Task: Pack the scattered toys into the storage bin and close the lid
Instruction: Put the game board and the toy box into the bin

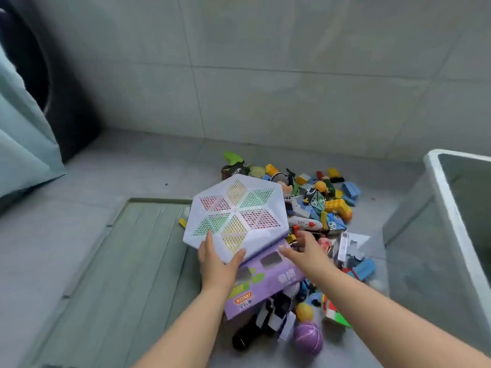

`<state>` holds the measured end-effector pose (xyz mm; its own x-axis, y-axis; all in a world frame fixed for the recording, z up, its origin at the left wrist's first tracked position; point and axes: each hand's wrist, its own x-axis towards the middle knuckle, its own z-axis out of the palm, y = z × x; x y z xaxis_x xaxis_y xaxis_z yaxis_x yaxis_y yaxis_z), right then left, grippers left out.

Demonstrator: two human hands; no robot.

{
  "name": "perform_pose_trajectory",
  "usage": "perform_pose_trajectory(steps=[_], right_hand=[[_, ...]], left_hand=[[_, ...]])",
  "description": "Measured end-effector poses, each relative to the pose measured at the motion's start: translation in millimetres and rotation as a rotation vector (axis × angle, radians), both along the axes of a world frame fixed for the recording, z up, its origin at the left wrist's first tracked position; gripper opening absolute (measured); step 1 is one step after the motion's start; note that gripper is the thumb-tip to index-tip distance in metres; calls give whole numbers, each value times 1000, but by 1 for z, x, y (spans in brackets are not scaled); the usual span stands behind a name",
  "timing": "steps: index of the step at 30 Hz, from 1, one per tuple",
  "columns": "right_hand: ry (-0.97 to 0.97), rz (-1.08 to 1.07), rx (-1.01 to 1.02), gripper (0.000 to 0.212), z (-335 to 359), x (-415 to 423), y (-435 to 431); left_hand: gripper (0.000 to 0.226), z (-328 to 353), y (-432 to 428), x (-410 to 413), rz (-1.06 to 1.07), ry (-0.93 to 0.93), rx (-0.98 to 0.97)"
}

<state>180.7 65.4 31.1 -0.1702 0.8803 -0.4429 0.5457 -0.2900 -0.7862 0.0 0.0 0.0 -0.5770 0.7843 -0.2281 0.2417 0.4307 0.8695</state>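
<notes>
The left hand is pinching the near corner of the hexagon toy, thumb on top. The right hand is reaching in open, fingers straight, over the purple box that the hexagon is lying on; contact with the box is too close to call. Past the hands, the toys are lying heaped on the floor, and the bin is standing open at the right, well apart from the hexagon.

The danger here is that one-corner hold. The hexagon is wide and flat, so it is likely to tip and slip out. The box under it may be sliding along too, knocking blocks wider. The hexagon is showing white, with red, green and yellow mesh panels, and it is probably light, stiff plastic.
</notes>
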Motion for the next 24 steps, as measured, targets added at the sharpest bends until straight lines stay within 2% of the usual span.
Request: perform_pose_trajectory(steps=[3, 7, 10, 12, 14, 18, 20, 22, 24], right_hand=[[35, -107, -42, 82, -17, -12, 0], [31, -153, -39, 81, -20, -13, -3], [47, -186, -16, 74, -16, -22, 20], [70, -198, -7, 55, -15, -33, 30], [148, -241, 0, 38, -12, -40, 31], [337, -315, -24, 42, 1, -44, 18], [461, -358, -35, 42, 8, -43, 13], [622, -433, -46, 36, 22, -41, 11], [740, -490, -21, 27, 46, -37, 11]], left_hand=[[102, -12, -2, -1, -40, -19, -25], [115, -28, -8, -3, 150, -271, -6], [91, -35, 1, -7, 176, -496, -17], [73, -36, 6, -10, 152, -534, -11], [68, -31, 4, -11, 135, -527, -25], [59, -21, -10, -11, 58, -479, 18], [70, -20, -11, -6, -11, -431, 9], [91, -24, -10, 0, -41, -265, -33], [100, -38, -4, 3, -102, -67, -86]])
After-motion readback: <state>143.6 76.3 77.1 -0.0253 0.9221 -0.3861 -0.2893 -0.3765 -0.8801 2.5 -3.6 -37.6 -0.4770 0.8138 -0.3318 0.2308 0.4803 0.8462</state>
